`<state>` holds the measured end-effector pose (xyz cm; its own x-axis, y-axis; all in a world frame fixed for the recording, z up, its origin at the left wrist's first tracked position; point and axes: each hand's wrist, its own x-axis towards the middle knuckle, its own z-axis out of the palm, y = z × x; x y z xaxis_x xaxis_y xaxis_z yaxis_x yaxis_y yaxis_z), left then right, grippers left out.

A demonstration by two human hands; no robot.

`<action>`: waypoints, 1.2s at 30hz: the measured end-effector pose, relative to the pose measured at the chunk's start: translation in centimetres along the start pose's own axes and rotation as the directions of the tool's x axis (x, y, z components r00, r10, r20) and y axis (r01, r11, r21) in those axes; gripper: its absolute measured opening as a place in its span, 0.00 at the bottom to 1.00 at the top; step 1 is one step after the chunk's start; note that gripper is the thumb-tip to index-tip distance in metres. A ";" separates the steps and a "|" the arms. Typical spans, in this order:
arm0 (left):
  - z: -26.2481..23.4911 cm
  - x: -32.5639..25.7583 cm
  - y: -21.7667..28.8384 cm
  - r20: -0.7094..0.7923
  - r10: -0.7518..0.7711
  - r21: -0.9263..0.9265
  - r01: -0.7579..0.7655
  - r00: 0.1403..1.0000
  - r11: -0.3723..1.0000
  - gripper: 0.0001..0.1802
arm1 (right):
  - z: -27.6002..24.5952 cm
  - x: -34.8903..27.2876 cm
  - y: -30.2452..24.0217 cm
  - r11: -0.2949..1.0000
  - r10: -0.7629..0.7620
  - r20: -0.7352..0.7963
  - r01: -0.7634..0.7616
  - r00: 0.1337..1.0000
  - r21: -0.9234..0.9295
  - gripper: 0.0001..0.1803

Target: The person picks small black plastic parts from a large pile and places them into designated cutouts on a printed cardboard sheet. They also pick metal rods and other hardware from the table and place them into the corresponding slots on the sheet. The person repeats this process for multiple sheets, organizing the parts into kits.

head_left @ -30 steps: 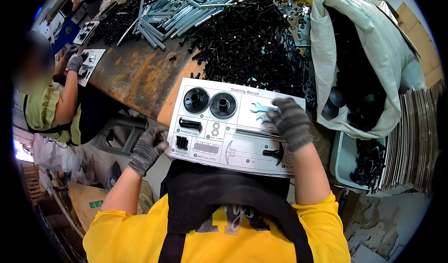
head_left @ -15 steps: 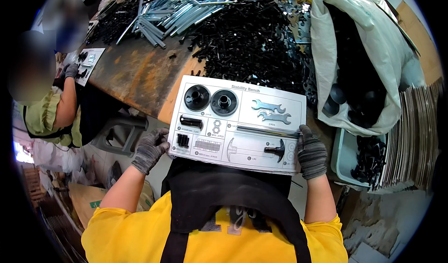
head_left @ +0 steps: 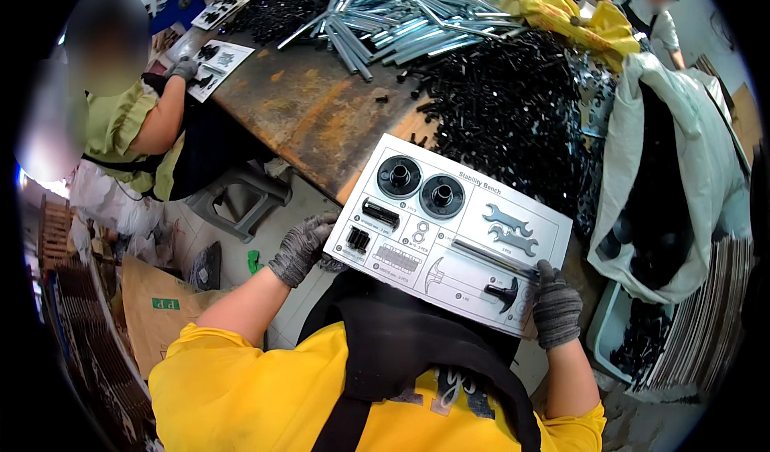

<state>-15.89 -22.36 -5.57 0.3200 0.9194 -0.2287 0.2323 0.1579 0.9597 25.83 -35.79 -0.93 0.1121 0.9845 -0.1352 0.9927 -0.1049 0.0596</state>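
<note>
I hold a white printed card (head_left: 465, 211) by its two near corners, over my lap at the edge of the rusty table (head_left: 313, 107). My left hand (head_left: 303, 247), in a grey knit glove, grips the near left corner. My right hand (head_left: 555, 306), also gloved, grips the near right corner. On the card lie two black round wheels (head_left: 419, 186), two silver wrenches (head_left: 505, 229), a black grip, a long metal rod, small washers and a black T-shaped handle (head_left: 503, 293).
A heap of black parts (head_left: 513, 107) and a pile of silver metal rods (head_left: 401, 15) cover the table beyond the card. A white sack of black parts (head_left: 674, 171) stands at the right, with stacked cards (head_left: 706, 324) below it. Another person (head_left: 136, 123) works at the left.
My right hand left the wrenches on the card and took its near right corner. The card now sits tilted and closer to me, held by both hands.
</note>
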 end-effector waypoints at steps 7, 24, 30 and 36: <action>-3.4 0.5 -5.9 -0.186 0.043 -0.841 -0.182 0.982 0.509 0.35 | -1.6 2.2 -6.0 0.977 -0.155 -0.126 0.171 0.980 0.125 0.20; -3.4 2.6 -1.6 -0.547 -0.258 -0.807 -0.420 0.796 0.416 0.32 | -5.2 11.5 -23.9 0.851 -0.507 0.130 0.470 0.852 0.235 0.26; -8.7 8.2 -3.9 -0.651 -0.320 -0.755 -0.546 0.688 0.362 0.27 | -4.3 12.6 -23.5 0.710 -0.635 -0.114 0.636 0.764 0.301 0.24; -15.9 14.0 -10.2 -0.693 -0.326 -0.717 -0.570 0.643 0.402 0.25 | -5.6 10.8 -17.2 0.612 -0.582 -0.372 0.691 0.723 0.385 0.21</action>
<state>-28.40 -5.33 -15.98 -0.5070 0.7891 -0.3468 -0.7472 -0.2018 0.6332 9.68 -22.57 2.07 -0.5130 0.8254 0.2356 0.7021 0.5614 -0.4381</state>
